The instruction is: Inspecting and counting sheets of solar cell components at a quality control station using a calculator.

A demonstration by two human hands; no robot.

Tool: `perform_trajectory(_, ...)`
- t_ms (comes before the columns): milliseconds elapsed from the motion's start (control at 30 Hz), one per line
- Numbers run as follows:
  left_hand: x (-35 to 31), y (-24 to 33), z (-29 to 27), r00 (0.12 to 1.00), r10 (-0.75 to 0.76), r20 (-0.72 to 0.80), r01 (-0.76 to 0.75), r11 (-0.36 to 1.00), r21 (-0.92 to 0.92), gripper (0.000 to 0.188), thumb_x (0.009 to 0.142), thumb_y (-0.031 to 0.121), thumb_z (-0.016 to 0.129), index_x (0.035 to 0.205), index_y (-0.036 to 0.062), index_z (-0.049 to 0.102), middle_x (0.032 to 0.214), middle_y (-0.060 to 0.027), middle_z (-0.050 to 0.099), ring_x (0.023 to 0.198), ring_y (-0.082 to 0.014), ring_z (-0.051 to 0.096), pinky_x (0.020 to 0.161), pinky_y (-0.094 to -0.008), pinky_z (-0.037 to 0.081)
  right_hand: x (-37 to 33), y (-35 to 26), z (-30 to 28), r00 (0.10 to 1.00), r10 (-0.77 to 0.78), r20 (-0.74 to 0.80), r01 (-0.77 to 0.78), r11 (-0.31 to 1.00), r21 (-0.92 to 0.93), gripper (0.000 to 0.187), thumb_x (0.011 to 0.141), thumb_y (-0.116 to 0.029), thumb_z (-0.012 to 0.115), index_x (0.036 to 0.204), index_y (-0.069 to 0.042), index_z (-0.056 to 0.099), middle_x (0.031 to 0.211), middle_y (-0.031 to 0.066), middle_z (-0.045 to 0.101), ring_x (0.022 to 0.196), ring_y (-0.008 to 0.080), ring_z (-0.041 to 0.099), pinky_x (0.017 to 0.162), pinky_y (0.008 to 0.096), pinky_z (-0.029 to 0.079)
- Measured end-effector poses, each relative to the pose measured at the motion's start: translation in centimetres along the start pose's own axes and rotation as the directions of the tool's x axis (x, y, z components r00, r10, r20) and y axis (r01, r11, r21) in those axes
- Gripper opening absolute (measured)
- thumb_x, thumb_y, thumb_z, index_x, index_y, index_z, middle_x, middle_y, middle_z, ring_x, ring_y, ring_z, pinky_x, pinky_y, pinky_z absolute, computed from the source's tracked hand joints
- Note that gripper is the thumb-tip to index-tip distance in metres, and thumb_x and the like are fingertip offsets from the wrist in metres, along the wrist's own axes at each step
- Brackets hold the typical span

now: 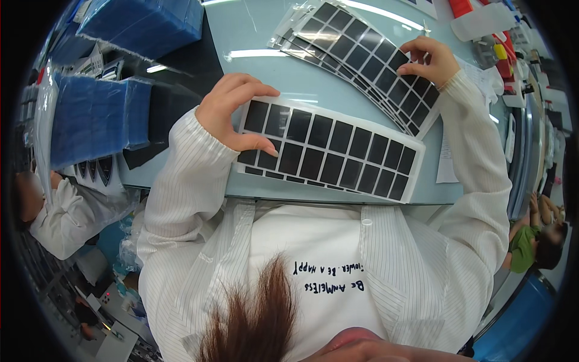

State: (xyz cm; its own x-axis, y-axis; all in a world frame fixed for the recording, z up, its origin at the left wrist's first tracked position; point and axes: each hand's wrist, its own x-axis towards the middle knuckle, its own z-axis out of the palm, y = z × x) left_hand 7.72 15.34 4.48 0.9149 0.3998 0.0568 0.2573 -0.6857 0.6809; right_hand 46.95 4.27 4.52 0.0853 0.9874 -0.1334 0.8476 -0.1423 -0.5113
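A white-backed sheet of black rectangular stickers (331,141) lies near the table's front edge, on top of at least one more sheet. At its left end is my left hand (232,111), fingers spread. The thumb rests on the stickers and the index fingertip is by the far edge. Farther right, a fanned stack of similar sheets (368,51) lies at a slant. Over its far edge my right hand (431,60) is curled, thumb on the top sheet and index finger at the edge. What its other fingers touch is partly hidden.
Blue plastic-wrapped stacks (90,117) stand at the left, beside a black mat (181,78). Clear plastic sleeves (289,27) lie under the far sheets. At the far right are bottles and red items (482,24). Other people sit at both sides.
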Motion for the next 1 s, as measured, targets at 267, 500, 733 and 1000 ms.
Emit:
perform_trajectory(267, 0.4, 0.1, -0.2, 0.973, 0.172, -0.156, -0.179, 0.983, -0.031, 0.071, 0.044, 0.024, 0.091, 0.105, 0.0067, 0.060, 0.107, -0.0098, 0.058, 0.106, -0.0300, 0.053, 0.091, -0.0405, 0.044, -3.0, -4.6, -1.4, 0.952, -0.305, -0.015, 0.302, 0.933, 0.195, 0.039, 0.064, -0.020, 0.083, 0.095, -0.004, 0.067, 0.085, 0.0012, 0.059, 0.072, 0.0115, 0.052, 0.060, 0.0246, 0.039)
perform_trajectory(500, 0.7, 0.1, -0.3, 0.945, 0.200, -0.259, -0.209, 0.978, -0.005, 0.092, 0.044, 0.023, 0.092, 0.124, 0.0065, 0.049, 0.116, -0.0107, 0.056, 0.111, -0.0310, 0.052, 0.090, -0.0410, 0.045, -5.0, -8.6, 0.3, 0.886, -0.336, 0.320, 0.214, 0.908, 0.361, 0.037, 0.066, -0.014, 0.081, 0.093, 0.003, 0.064, 0.072, 0.0104, 0.061, 0.062, 0.0181, 0.058, 0.059, 0.0281, 0.044)
perform_trajectory(733, -0.3, -1.3, 0.5, 0.981, 0.038, -0.188, -0.050, 0.997, -0.061, 0.100, 0.041, 0.031, 0.094, 0.129, 0.0099, 0.050, 0.115, -0.0122, 0.055, 0.111, -0.0305, 0.052, 0.091, -0.0423, 0.046, -1.9, -0.9, 0.1, 0.996, 0.086, 0.034, -0.093, 0.906, 0.413, 0.029, 0.072, -0.012, 0.077, 0.097, -0.002, 0.067, 0.079, -0.0005, 0.063, 0.065, 0.0085, 0.052, 0.061, 0.0247, 0.041)
perform_trajectory(1000, 0.2, -1.3, 0.3, 0.992, 0.084, -0.094, -0.082, 0.996, 0.020, 0.060, 0.047, 0.021, 0.091, 0.102, 0.0079, 0.068, 0.103, -0.0076, 0.059, 0.104, -0.0266, 0.054, 0.090, -0.0388, 0.046, -2.2, 0.9, -1.3, 0.987, -0.033, -0.155, 0.032, 0.999, -0.009, 0.040, 0.069, -0.018, 0.081, 0.104, -0.008, 0.066, 0.077, -0.0035, 0.052, 0.069, 0.0057, 0.046, 0.060, 0.0199, 0.037)
